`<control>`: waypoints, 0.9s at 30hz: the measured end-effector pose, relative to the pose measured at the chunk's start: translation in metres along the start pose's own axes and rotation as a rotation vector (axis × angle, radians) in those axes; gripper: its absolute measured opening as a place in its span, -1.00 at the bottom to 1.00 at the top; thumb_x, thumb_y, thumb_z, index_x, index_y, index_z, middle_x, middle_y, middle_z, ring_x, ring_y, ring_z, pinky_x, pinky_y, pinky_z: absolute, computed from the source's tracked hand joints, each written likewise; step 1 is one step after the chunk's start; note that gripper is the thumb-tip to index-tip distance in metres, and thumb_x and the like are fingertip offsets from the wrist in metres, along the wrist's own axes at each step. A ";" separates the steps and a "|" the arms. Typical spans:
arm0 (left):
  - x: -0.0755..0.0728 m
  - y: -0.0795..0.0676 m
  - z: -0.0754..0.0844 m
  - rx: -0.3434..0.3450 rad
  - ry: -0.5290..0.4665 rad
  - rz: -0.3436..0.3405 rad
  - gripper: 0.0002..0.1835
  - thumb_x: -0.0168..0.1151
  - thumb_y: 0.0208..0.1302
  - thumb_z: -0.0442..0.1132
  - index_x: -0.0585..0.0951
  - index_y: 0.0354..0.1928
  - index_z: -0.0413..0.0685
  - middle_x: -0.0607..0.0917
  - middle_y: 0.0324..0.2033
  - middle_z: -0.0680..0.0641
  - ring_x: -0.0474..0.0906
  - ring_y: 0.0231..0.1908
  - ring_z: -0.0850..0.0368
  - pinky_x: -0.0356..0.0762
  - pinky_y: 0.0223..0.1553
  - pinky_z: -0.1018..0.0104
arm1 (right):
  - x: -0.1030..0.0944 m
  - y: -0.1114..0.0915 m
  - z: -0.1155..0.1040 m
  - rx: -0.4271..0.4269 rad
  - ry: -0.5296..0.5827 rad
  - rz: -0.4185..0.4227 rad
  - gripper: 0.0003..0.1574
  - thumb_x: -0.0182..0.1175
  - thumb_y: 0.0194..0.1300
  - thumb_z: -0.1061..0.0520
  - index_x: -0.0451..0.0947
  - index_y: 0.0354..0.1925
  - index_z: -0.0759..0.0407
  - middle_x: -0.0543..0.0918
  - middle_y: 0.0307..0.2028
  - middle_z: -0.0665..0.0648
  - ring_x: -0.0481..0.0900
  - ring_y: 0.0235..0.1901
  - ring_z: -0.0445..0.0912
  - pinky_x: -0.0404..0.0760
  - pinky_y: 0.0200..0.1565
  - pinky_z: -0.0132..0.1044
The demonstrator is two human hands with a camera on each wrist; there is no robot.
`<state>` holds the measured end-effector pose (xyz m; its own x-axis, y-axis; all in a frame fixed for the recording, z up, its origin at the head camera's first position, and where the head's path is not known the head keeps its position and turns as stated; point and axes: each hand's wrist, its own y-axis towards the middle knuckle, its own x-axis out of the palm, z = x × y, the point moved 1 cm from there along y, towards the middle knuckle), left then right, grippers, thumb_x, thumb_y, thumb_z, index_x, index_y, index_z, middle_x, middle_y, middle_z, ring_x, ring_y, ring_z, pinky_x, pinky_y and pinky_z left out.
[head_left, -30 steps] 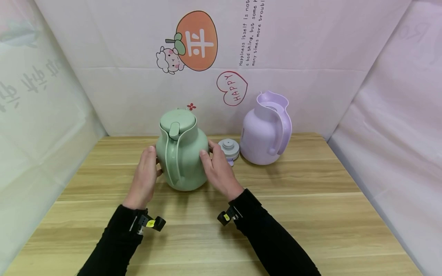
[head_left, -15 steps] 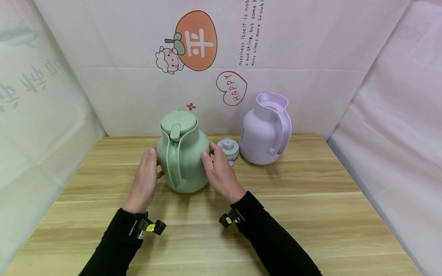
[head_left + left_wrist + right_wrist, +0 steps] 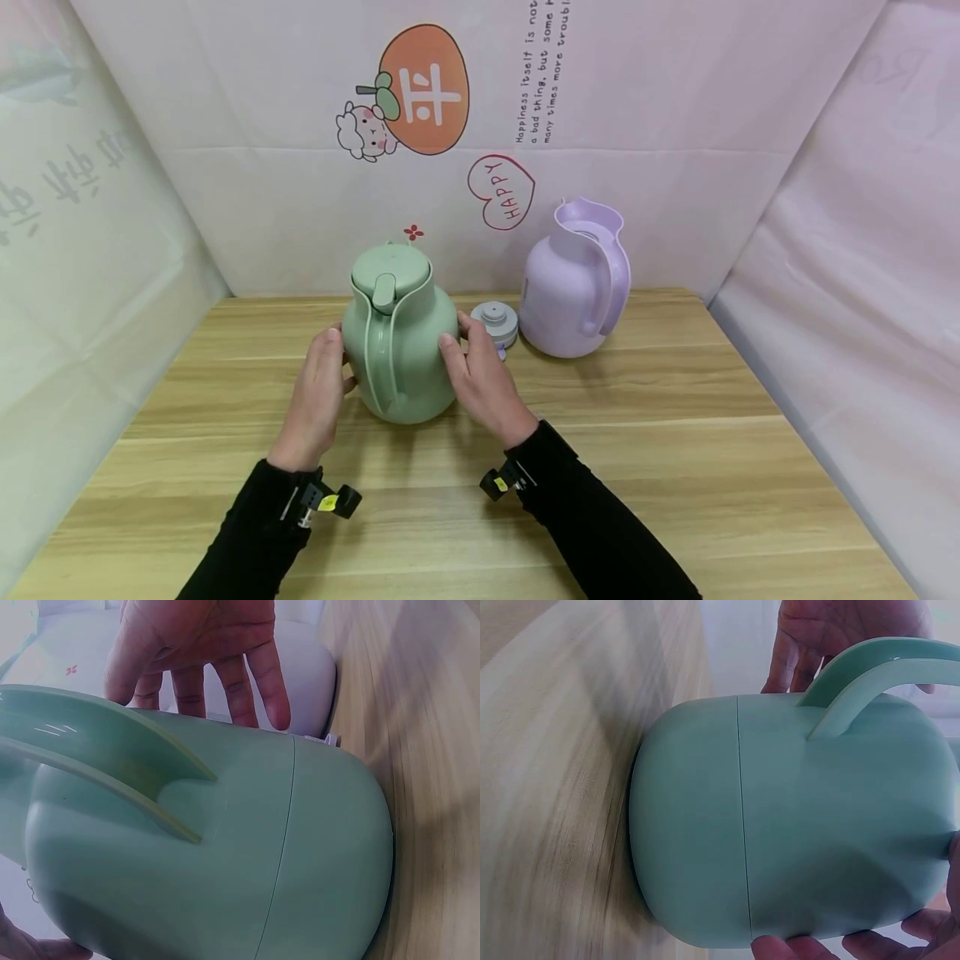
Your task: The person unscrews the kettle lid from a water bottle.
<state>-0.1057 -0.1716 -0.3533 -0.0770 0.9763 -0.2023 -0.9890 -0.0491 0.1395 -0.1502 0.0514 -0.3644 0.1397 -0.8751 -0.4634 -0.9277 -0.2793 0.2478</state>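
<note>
A green thermos jug (image 3: pixel 408 358) stands upright with its lid on and its handle towards me. My left hand (image 3: pixel 311 400) holds its left side and my right hand (image 3: pixel 487 383) its right side. In the right wrist view, the right fingers (image 3: pixel 877 945) curve along the jug's wall, while the left hand (image 3: pixel 847 626) shows on the opposite side. The jug's base is at the wooden surface. Behind my right hand lies a grey stopper lid (image 3: pixel 497 321), partly hidden by that hand, beside a lilac thermos jug (image 3: pixel 566 292) with its top open.
The wood-grain table (image 3: pixel 675 467) ends at a white printed cloth (image 3: pixel 637 100) behind the jugs. More white cloth hangs on the left (image 3: pixel 90 208) and right. The lilac jug stands near the table's back edge with its handle to the right.
The green jug has slid slightly towards me and to the right, both hands moving along with it. The lilac jug and stopper lid stay in place.
</note>
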 end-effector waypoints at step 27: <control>0.005 -0.009 0.000 -0.003 0.003 -0.008 -0.20 -0.44 0.62 0.32 0.04 0.65 -0.03 0.14 0.56 -0.19 0.17 0.53 -0.19 0.28 0.39 -0.43 | -0.006 -0.011 -0.001 0.054 -0.012 -0.007 -0.16 -0.26 0.68 -0.29 -0.04 0.65 0.10 0.30 0.48 0.18 0.28 0.50 -0.02 0.41 0.43 0.03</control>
<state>-0.0972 -0.1659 -0.3557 -0.0698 0.9761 -0.2059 -0.9899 -0.0423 0.1354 -0.1407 0.0598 -0.3635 0.1421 -0.8686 -0.4747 -0.9442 -0.2629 0.1984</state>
